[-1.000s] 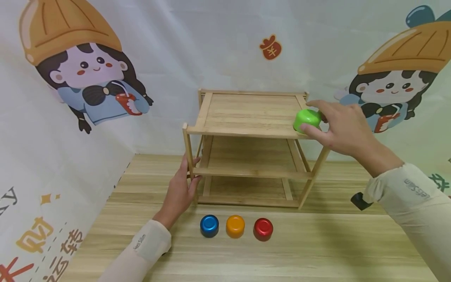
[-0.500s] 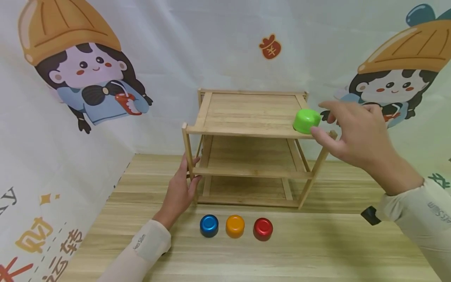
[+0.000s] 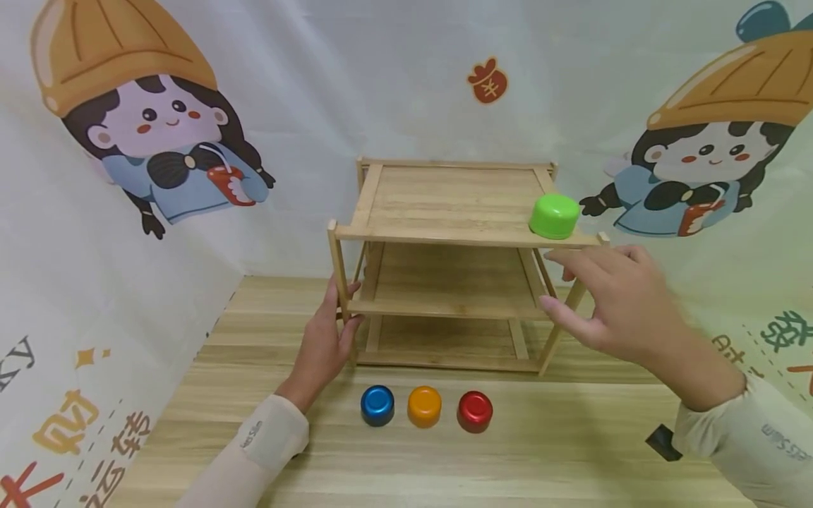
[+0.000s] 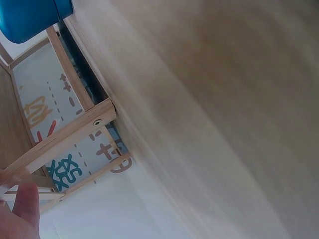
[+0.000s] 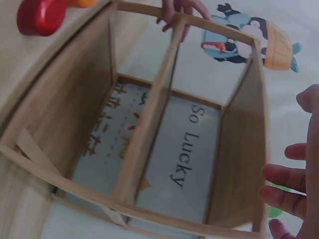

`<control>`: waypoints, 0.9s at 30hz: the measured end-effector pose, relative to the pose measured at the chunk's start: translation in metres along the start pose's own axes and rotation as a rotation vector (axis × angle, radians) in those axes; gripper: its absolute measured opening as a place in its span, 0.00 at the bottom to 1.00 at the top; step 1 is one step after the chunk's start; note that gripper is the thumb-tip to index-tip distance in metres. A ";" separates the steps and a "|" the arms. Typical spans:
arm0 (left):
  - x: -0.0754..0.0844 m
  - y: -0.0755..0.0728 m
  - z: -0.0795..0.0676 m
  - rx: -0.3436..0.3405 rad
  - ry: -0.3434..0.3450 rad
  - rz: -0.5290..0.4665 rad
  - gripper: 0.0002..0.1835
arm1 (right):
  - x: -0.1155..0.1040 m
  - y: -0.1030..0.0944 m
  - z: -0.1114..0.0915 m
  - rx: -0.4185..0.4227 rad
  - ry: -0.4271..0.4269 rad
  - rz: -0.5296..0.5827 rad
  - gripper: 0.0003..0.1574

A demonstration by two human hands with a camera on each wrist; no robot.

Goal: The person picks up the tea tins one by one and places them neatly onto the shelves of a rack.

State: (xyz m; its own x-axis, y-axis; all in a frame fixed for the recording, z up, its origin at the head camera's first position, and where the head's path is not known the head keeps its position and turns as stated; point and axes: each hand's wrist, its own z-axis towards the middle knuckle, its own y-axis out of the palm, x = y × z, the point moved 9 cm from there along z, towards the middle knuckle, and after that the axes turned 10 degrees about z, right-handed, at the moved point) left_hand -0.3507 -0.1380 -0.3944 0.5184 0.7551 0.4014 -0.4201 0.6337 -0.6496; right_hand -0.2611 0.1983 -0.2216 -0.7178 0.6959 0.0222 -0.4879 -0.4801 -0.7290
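- One green piece (image 3: pixel 555 216) sits on the top board of your wooden rack (image 3: pixel 438 201), at its right front corner.
- Your left hand (image 3: pixel 324 347) grips the left front post (image 3: pixel 338 262), thumb and fingers around it beside the middle shelf.
- Your right hand (image 3: pixel 625 302) holds nothing, thumb spread from loosely bent fingers, near the right front post (image 3: pixel 551 349).
- Before you, the blue piece (image 3: pixel 377 406), orange piece (image 3: pixel 424 407) and red piece (image 3: pixel 475 412) stand apart in a row on the table (image 3: pixel 559 455).

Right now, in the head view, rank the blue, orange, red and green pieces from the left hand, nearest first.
1. Blue piece: front, leftmost of three
2. Orange piece: front, middle of three
3. Red piece: front, rightmost of three
4. Green piece: top shelf, right
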 end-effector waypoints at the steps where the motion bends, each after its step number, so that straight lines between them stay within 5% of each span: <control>1: 0.000 0.000 0.000 -0.002 0.001 0.000 0.46 | -0.002 0.004 -0.003 -0.005 -0.007 -0.001 0.38; 27: -0.001 0.003 0.000 -0.023 -0.013 0.005 0.45 | -0.019 0.088 -0.058 -0.080 0.024 0.098 0.37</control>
State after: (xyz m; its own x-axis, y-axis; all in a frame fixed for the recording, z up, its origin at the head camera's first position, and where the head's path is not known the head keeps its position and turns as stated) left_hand -0.3525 -0.1370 -0.3965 0.5061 0.7607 0.4064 -0.4052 0.6257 -0.6665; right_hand -0.2621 0.1739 -0.3256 -0.7479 0.6604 -0.0678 -0.3740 -0.5035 -0.7789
